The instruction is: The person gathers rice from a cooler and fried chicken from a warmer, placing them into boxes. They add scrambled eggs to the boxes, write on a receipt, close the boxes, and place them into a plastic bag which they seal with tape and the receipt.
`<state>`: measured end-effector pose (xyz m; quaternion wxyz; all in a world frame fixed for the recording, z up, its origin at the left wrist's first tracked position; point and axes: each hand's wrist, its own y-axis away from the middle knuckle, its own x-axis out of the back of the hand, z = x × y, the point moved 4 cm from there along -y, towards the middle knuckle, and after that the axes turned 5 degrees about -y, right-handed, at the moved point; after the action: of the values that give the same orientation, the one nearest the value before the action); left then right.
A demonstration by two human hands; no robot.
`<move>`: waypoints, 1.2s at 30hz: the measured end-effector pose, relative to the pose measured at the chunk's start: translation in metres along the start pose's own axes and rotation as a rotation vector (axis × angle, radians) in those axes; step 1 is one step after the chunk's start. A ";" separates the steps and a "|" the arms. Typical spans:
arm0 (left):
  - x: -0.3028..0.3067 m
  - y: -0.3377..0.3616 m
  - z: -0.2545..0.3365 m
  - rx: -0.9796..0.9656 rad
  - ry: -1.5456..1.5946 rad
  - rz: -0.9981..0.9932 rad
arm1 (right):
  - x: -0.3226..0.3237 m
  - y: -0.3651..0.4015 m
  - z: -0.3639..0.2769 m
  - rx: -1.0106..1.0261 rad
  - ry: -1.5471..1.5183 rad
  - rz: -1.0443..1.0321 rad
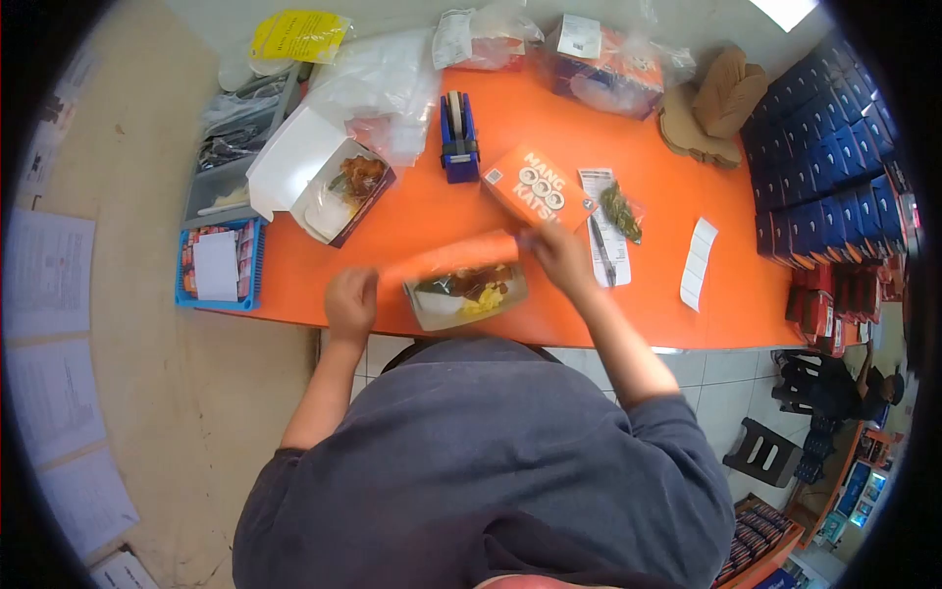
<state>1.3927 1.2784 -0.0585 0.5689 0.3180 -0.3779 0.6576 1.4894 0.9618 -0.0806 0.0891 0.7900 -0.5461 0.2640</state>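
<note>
An open food box (pixel 435 316) holding white rice, yellow scrambled egg and dark saucy food sits at the table's near edge. Along its far side stands an orange lid (pixel 451 256), blurred by motion. My left hand (pixel 351 304) is closed at the lid's left end, its fingertips pinching the edge. At the right end, my right hand (pixel 559 257) has its fingers closed on the lid's corner. Just beyond my right hand lies a closed orange box (pixel 538 187) with white lettering. Another open box (pixel 334 191), with rice and fried food, stands to the left.
A blue tape dispenser (pixel 458 137) stands mid-table. Right of centre are a receipt, a pen (pixel 602 250), a small packet of green leaves (pixel 620 211) and a label strip (pixel 698 263). A blue basket (pixel 253 265) of sachets is left; stacked dark-blue boxes (pixel 819 157) line the right.
</note>
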 end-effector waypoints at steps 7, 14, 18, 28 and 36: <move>-0.083 0.039 -0.042 0.462 0.881 -0.213 | -0.037 0.046 0.028 -0.471 -0.535 -0.042; -0.044 0.003 -0.003 0.563 0.692 -0.445 | -0.020 0.031 -0.001 -0.659 -0.406 -0.145; -0.038 0.014 0.022 -0.267 0.093 -0.141 | -0.028 0.042 -0.009 -0.185 0.118 -0.157; -0.062 -0.004 0.052 -0.730 -0.182 -0.403 | -0.060 0.034 -0.018 0.408 0.487 -0.658; -0.039 -0.015 0.007 -0.270 0.100 0.013 | -0.086 -0.011 -0.076 0.144 0.594 -0.555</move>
<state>1.4137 1.2542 -0.0859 0.6204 0.2031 -0.4359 0.6195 1.4527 1.0688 -0.0586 0.2551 0.8011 -0.2429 0.4839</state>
